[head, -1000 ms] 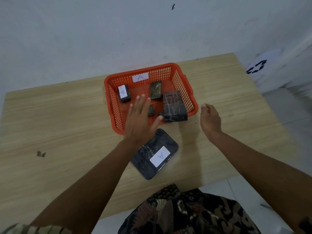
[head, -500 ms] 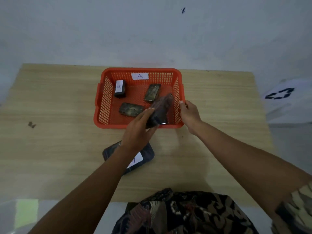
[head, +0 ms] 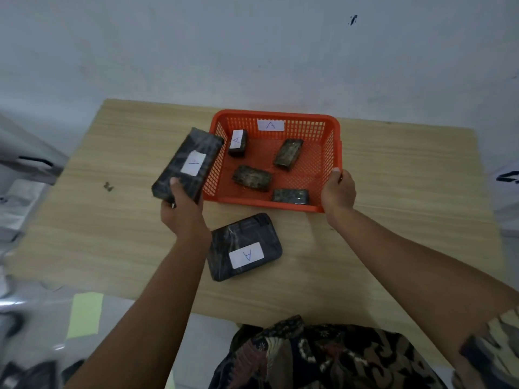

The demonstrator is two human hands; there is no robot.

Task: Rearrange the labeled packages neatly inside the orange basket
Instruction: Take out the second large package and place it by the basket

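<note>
Wooden table: orange basket, labeled package.

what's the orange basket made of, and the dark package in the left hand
Orange basket: looks like moulded plastic, matt, with a perforated grid in walls and floor.

Dark package gripped in the left hand: seems wrapped in glossy clear film over a dark patterned surface, going by the sheen and wrinkles; a white paper label sits on top. The contents cannot be told.
</note>
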